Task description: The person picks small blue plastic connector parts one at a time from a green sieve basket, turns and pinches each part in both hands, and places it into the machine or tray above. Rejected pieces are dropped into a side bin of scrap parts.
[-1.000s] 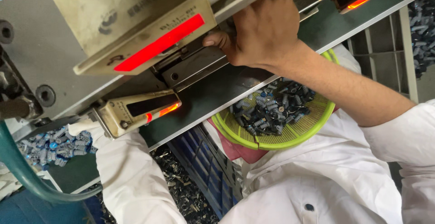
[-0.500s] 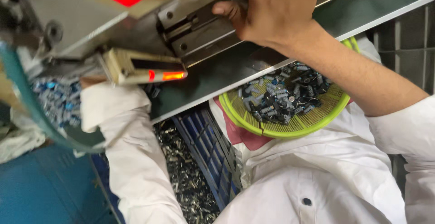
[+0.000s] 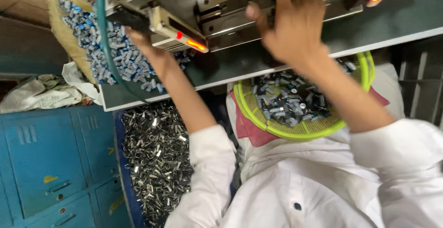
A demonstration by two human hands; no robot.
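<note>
My right hand (image 3: 293,25) is raised to the metal mechanism (image 3: 230,11) of the machine, fingers laid against it and thumb spread; I see nothing in it. My left hand (image 3: 143,43) reaches under a beige unit with a glowing red strip (image 3: 182,32), beside a heap of small blue and silver parts (image 3: 110,52); its fingers are hidden. A round green basket (image 3: 249,110) of small dark and silver parts rests on my lap, under my right forearm.
A dark bin (image 3: 157,163) heaped with shiny metal pieces stands below the grey-green machine table (image 3: 277,57). A teal hose (image 3: 104,39) crosses the blue heap. Blue metal cabinets (image 3: 46,163) are at the left, with crumpled bags (image 3: 41,94) on top.
The view has swung so the machine sits higher and the blue cabinets show. My left arm, out of view before, now reaches to the blue parts heap. My right hand stays on the mechanism.
</note>
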